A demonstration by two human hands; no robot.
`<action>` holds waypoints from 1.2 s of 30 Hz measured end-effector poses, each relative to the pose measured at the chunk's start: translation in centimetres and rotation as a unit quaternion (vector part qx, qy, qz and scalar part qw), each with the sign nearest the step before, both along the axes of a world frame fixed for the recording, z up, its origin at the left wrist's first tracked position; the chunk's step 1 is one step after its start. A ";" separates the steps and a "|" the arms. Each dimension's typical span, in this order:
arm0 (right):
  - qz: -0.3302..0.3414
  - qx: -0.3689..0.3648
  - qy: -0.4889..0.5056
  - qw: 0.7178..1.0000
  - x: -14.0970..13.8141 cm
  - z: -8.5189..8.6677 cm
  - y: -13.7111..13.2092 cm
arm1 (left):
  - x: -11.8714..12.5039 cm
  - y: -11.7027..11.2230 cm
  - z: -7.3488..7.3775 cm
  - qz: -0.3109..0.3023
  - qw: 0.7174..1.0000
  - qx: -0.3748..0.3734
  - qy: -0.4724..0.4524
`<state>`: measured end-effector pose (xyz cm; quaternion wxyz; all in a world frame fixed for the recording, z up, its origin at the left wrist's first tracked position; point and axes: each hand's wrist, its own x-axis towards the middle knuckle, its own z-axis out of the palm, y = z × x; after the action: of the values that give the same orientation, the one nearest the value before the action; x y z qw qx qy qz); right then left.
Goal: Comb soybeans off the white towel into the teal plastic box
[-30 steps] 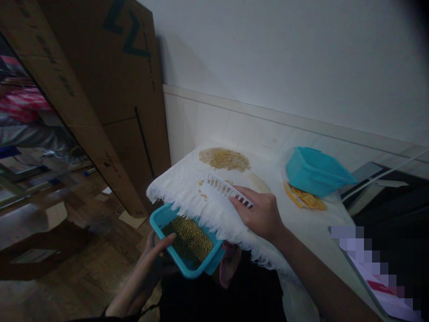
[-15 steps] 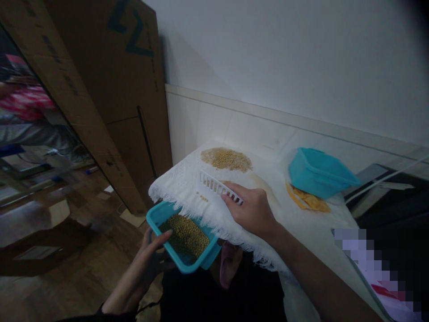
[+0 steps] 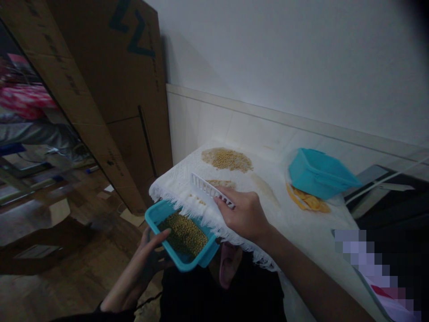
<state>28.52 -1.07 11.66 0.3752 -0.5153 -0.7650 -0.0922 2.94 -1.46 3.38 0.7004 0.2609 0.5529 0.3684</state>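
Note:
My left hand (image 3: 147,255) grips a teal plastic tub (image 3: 157,219) half full of yellow-green beans (image 3: 184,232), held just below the fringed front edge of a white cloth (image 3: 177,179) on a table. My right hand (image 3: 246,214) is closed on a white slotted plastic scraper (image 3: 208,190) that rests on the cloth near that edge. A few loose beans (image 3: 194,199) lie in front of the scraper. A larger pile of beans (image 3: 228,158) sits farther back on the cloth.
A second teal tub (image 3: 318,172) lies tilted at the right over yellow-orange pieces (image 3: 306,201). Tall cardboard boxes (image 3: 110,89) lean against the wall at the left. A wooden floor lies below. A white cable (image 3: 385,179) runs at the right.
My right hand has dragged the scraper across the cloth toward the fringed edge and the tub. The left hand with the tub has shifted slightly left.

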 end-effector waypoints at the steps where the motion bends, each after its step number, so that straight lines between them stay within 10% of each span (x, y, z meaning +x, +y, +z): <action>1: 0.002 -0.002 -0.001 1.000 -0.3 0.0 -0.1 | 0.0 0.0 0.0 0.001 1.000 -0.001 -0.001; 8: 0.059 -0.015 0.031 0.998 -1.9 0.4 -1.4 | 0.0 0.1 0.1 -0.002 1.000 -0.009 -0.008; 14: -0.052 -0.030 0.177 0.982 1.0 1.0 1.0 | 0.1 -0.1 0.1 -0.010 1.000 -0.003 0.013; 25: -0.114 -0.144 0.289 0.939 1.5 -2.5 7.0 | 0.5 -0.1 0.3 0.000 1.000 -0.021 0.003; 36: -0.188 -0.159 0.331 0.911 7.1 -2.9 4.5 | 0.6 -0.1 0.2 0.005 1.000 -0.029 0.003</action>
<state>35.62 3.40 8.75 0.4957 -0.7031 -0.4908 0.1379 3.50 -1.55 3.59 0.7041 0.2390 0.5668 0.3547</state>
